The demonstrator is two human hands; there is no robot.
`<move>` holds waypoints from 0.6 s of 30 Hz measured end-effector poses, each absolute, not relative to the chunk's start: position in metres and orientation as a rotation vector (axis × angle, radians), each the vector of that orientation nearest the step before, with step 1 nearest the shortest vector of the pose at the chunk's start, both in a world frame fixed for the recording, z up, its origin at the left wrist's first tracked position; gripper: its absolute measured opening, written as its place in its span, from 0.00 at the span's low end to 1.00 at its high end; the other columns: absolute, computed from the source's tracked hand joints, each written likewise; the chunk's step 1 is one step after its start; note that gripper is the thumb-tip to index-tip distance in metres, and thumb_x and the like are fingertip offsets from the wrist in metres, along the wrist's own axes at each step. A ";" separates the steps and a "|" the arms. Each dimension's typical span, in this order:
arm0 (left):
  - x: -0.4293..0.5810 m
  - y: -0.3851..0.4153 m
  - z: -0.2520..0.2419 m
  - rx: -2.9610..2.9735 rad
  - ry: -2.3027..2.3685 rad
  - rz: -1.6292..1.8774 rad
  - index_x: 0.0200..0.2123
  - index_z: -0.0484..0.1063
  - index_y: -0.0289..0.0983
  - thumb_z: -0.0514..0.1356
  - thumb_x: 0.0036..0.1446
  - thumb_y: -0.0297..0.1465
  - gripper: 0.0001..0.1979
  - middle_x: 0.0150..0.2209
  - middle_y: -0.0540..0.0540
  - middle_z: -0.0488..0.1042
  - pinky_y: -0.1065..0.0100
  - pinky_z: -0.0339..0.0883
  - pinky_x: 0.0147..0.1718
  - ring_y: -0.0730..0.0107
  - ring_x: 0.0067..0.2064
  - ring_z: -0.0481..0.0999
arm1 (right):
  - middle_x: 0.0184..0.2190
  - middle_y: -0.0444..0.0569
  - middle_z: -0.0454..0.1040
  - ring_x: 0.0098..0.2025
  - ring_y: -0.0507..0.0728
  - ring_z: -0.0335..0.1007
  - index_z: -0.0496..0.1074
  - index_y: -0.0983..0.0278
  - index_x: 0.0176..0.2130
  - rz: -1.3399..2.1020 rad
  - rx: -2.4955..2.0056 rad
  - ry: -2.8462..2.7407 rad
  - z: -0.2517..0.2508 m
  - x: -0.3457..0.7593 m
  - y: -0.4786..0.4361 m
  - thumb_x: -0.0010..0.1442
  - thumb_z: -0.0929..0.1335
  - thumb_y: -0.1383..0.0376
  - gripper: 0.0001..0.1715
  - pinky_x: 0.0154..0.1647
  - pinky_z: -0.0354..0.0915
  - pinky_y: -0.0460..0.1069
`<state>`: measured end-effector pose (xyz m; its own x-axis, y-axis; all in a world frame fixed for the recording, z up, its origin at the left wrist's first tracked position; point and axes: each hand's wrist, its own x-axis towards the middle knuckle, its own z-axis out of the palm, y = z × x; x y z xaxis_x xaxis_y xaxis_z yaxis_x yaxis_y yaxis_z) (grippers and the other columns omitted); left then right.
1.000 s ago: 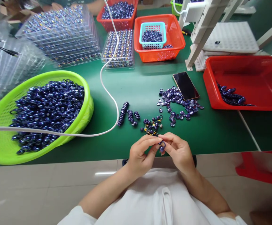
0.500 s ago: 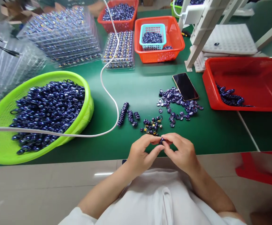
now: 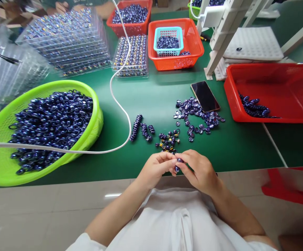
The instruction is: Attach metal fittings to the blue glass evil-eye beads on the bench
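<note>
My left hand [image 3: 156,169] and my right hand [image 3: 199,170] meet at the table's near edge, fingertips pinched together on one small dark blue part [image 3: 178,162]. Just beyond them lies a little cluster of blue and yellow pieces [image 3: 168,140]. Short rows of joined blue parts [image 3: 141,128] lie to the left of that cluster. A scatter of flat shiny blue caps [image 3: 198,116] spreads to the right of it, next to a phone [image 3: 205,96].
A green basket [image 3: 96,104] heaped with blue rings is at left, a white cable [image 3: 120,104] draped over it. A red bin [image 3: 271,69] stands right, an orange basket [image 3: 195,42] holding a small blue basket behind. Stacked clear trays [image 3: 70,42] sit at back left.
Both hands have kept working the small blue part between the fingertips, shifting slightly; the part's ring showed a second ago and is now mostly covered by the fingers.
</note>
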<state>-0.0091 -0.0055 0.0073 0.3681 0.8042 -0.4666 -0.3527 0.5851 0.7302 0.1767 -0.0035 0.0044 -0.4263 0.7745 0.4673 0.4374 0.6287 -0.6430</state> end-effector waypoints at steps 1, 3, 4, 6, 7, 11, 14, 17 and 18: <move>-0.009 -0.006 0.008 0.606 0.921 0.796 0.32 0.78 0.33 0.70 0.53 0.35 0.10 0.26 0.48 0.76 0.69 0.72 0.31 0.73 0.26 0.74 | 0.36 0.51 0.78 0.38 0.57 0.75 0.69 0.62 0.52 0.538 -0.946 -2.096 0.004 0.178 -0.003 0.66 0.65 0.70 0.14 0.38 0.73 0.51; -0.010 -0.008 0.010 0.688 0.934 0.820 0.38 0.79 0.34 0.69 0.54 0.35 0.12 0.32 0.45 0.77 0.68 0.73 0.34 0.71 0.30 0.76 | 0.35 0.52 0.78 0.36 0.57 0.75 0.69 0.64 0.50 0.498 -0.953 -2.124 0.002 0.180 -0.002 0.66 0.65 0.70 0.13 0.36 0.73 0.51; -0.010 -0.009 0.012 0.737 0.940 0.844 0.42 0.78 0.35 0.70 0.53 0.34 0.14 0.36 0.43 0.78 0.67 0.73 0.35 0.69 0.34 0.77 | 0.35 0.52 0.78 0.35 0.57 0.75 0.69 0.64 0.49 0.478 -0.953 -2.136 0.002 0.181 -0.002 0.66 0.65 0.70 0.12 0.35 0.72 0.51; -0.009 -0.010 0.014 0.854 0.958 0.878 0.50 0.75 0.38 0.72 0.50 0.32 0.23 0.45 0.41 0.76 0.66 0.74 0.39 0.65 0.42 0.77 | 0.34 0.52 0.78 0.34 0.57 0.75 0.69 0.64 0.48 0.459 -0.940 -2.166 0.000 0.181 -0.003 0.66 0.65 0.70 0.10 0.33 0.71 0.50; -0.009 -0.010 0.015 0.922 0.968 0.882 0.53 0.74 0.40 0.72 0.49 0.31 0.27 0.48 0.41 0.75 0.65 0.74 0.41 0.63 0.45 0.76 | 0.33 0.52 0.78 0.34 0.57 0.75 0.69 0.64 0.48 0.452 -0.924 -2.182 0.000 0.181 -0.003 0.66 0.64 0.70 0.10 0.33 0.71 0.50; -0.008 -0.010 0.017 1.162 0.964 0.830 0.53 0.76 0.39 0.69 0.54 0.32 0.22 0.49 0.39 0.75 0.63 0.74 0.46 0.59 0.49 0.75 | 0.31 0.53 0.77 0.32 0.57 0.75 0.68 0.66 0.46 0.388 -0.871 -2.213 -0.003 0.177 -0.006 0.67 0.63 0.70 0.08 0.32 0.71 0.51; -0.009 -0.010 0.015 1.255 0.962 0.829 0.48 0.78 0.35 0.69 0.54 0.33 0.18 0.44 0.39 0.77 0.64 0.73 0.43 0.61 0.44 0.77 | 0.28 0.51 0.75 0.28 0.57 0.72 0.67 0.66 0.44 0.327 -0.842 -2.196 -0.004 0.175 -0.009 0.66 0.63 0.70 0.06 0.28 0.68 0.50; -0.010 -0.010 0.013 1.308 0.981 0.844 0.45 0.79 0.33 0.69 0.54 0.33 0.16 0.40 0.40 0.78 0.64 0.73 0.40 0.63 0.40 0.77 | 0.27 0.51 0.74 0.27 0.57 0.70 0.67 0.66 0.44 0.300 -0.813 -2.171 -0.005 0.172 -0.010 0.65 0.63 0.71 0.07 0.27 0.66 0.50; -0.010 -0.010 0.012 1.317 0.982 0.848 0.45 0.79 0.33 0.69 0.53 0.33 0.16 0.39 0.40 0.78 0.64 0.73 0.39 0.62 0.39 0.77 | 0.27 0.51 0.74 0.27 0.57 0.70 0.67 0.66 0.45 0.295 -0.808 -2.165 -0.006 0.172 -0.010 0.65 0.63 0.71 0.07 0.27 0.66 0.50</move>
<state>-0.0100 -0.0103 0.0119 0.3726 0.9231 -0.0945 0.0407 0.0855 0.9955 0.1717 -0.0098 -0.0061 -0.4848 0.6361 0.6003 0.4520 0.7698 -0.4507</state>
